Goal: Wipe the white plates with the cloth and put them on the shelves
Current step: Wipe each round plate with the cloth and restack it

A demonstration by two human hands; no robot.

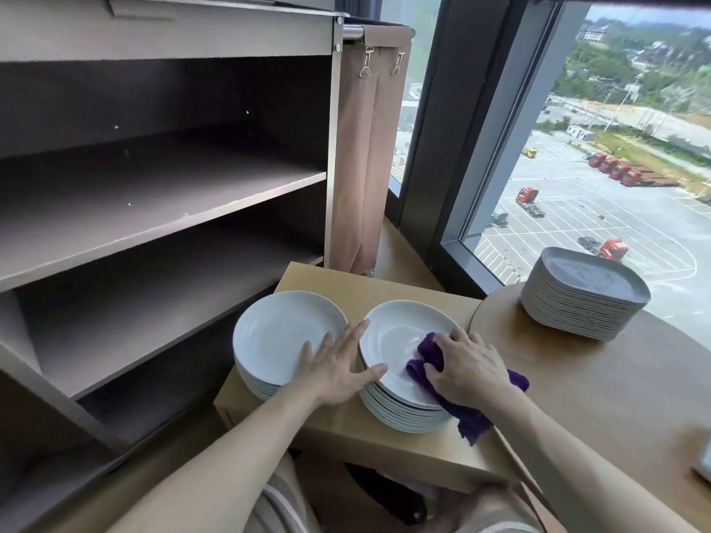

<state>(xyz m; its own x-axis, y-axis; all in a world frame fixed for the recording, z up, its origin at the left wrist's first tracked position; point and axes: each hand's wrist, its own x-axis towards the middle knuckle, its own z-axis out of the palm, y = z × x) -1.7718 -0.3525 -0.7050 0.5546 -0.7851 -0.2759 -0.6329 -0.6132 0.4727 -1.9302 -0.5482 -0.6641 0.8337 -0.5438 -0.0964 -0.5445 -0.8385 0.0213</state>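
Head view, the only view. Two stacks of white plates sit side by side on a small wooden table [338, 425]: the left stack [281, 336] and the right stack [404, 415].

The plate being wiped is the top plate [392, 336] of the right stack, lying flat. The right hand [469, 373] is on its right half, fingers curled over a bunched purple cloth [427, 353] and pressing it onto the plate face. The cloth's tail hangs off the near right rim.

The left hand [338, 369] lies flat with fingers straight and spread, gripping nothing. Its thumb rests on the top plate's left rim and its fingers reach across to the right edge of the left stack.

Key relation: the shelves [154, 209] stand left of and beyond both stacks, and every board in view is bare. The plate is round, so it has no long axis to line up. Its left rim faces the shelves, and the left hand is already there and nearer the shelves. Judgement: wiping is under way and shelving is not yet started. The carry probably goes leftward by the left hand, while the right keeps the cloth.

A stack of grey square plates [584, 302] sits far right on a round table [615, 398] by the window [615, 167].
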